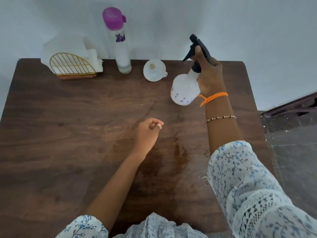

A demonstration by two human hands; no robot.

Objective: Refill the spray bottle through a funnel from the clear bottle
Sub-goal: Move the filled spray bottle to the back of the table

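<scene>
My right hand grips the neck of the white spray bottle, which has a black trigger head, and holds it tilted above the table at the right rear. A white funnel sits upside down on the table just left of it. The tall clear bottle with a purple cap stands upright at the back, left of the funnel. Over the middle of the table my left hand hovers with curled fingers and holds nothing.
A gold wire napkin holder with white tissues stands at the back left of the dark wooden table. A pale wall rises right behind the table. Damp-looking smears mark the tabletop near the front centre. Floor shows past the right edge.
</scene>
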